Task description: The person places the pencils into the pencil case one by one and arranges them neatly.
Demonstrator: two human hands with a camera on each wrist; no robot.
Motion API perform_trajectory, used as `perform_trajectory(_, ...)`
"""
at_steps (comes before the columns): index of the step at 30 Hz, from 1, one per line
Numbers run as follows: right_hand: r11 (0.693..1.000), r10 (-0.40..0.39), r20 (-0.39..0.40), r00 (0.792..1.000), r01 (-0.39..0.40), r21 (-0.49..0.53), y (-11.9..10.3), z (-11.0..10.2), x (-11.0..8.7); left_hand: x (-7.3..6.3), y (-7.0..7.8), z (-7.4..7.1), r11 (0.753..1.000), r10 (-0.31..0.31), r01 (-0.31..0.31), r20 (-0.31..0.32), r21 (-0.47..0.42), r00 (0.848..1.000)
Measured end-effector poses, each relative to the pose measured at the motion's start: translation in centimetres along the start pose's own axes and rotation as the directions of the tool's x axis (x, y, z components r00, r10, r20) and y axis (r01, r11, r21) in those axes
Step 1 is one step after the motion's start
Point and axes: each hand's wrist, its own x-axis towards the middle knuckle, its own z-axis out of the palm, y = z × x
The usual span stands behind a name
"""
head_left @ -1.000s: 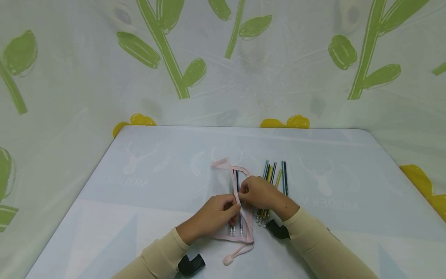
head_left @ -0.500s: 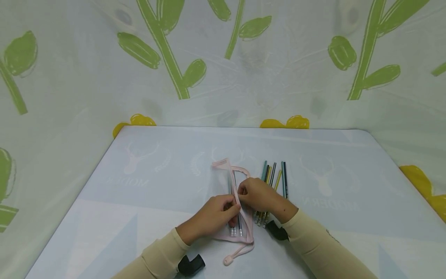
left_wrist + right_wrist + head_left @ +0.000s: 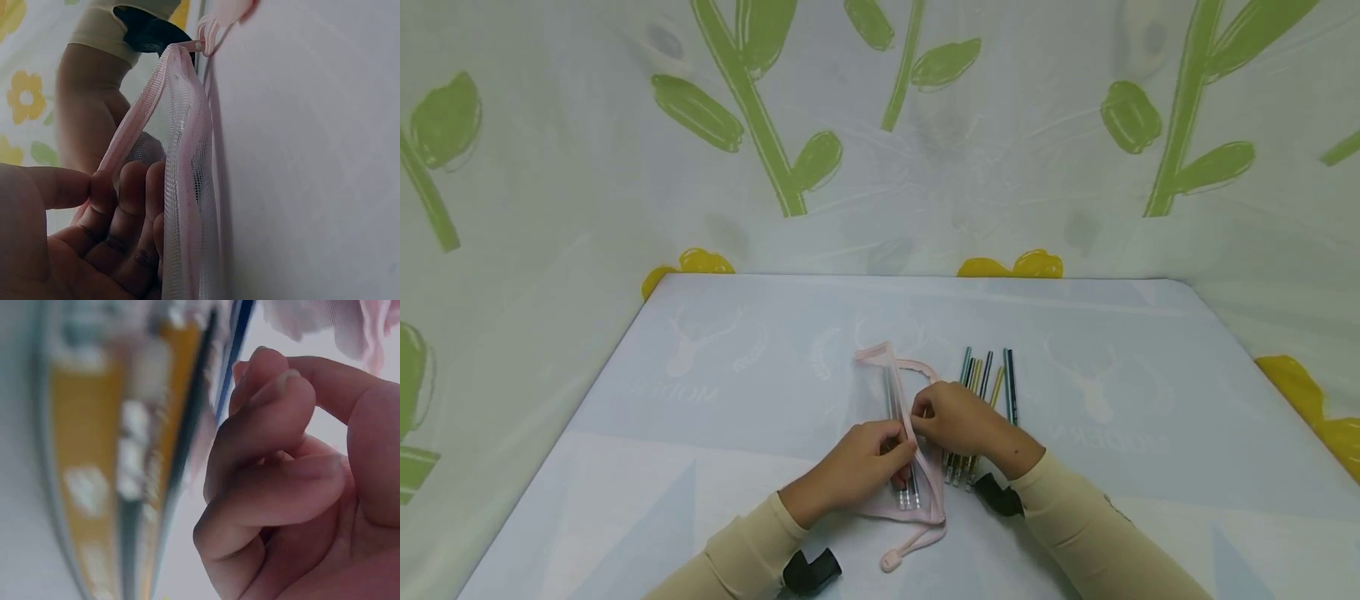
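Observation:
A pink-edged mesh pouch (image 3: 874, 356) lies on the table with several pencils (image 3: 909, 497) inside. My left hand (image 3: 867, 454) pinches its upper rim between thumb and fingers; in the left wrist view the mesh (image 3: 181, 187) stands apart from that raised rim (image 3: 134, 125). Over the pouch's right side, my right hand (image 3: 966, 423) has its fingers bent and the fingertips right at the rim. In the right wrist view its thumb and index tips (image 3: 275, 375) come together, but I cannot tell whether they grip anything. Loose pencils (image 3: 988, 375) lie partly under the right hand.
The pouch's pink strap with a toggle (image 3: 891, 561) lies on the near side. A black device (image 3: 812, 572) sits at the left wrist, another (image 3: 997, 495) at the right. A leaf-patterned curtain (image 3: 1037, 192) hangs behind the table (image 3: 760, 325).
The pencils inside the pouch have shifted left and closed up, their far ends leaning left. The loose pencils slid slightly left. Both hands stay almost in place.

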Motion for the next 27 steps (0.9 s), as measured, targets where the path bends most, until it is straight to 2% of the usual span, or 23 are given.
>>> perform_trajectory(12, 0.998, 0.062, -0.072, 0.995, -0.063, -0.013, 0.7, -2.4, -1.6, 0.2, 0.0, 0.1, 1.000, -0.016, 0.016, -0.003, 0.020, 1.000)
perform_trajectory(17, 0.995, 0.087, -0.091, 0.992, -0.091, -0.035, 1.8, -2.8, -2.2, 0.2, 0.0, 0.0, 0.999, -0.020, 0.021, -0.008, 0.035, 1.000)
perform_trajectory(27, 0.993, 0.111, -0.117, 0.987, -0.114, -0.015, 3.7, -3.9, -3.4, 0.0, -0.1, 0.0, 0.999, -0.009, 0.009, -0.017, 0.037, 1.000)
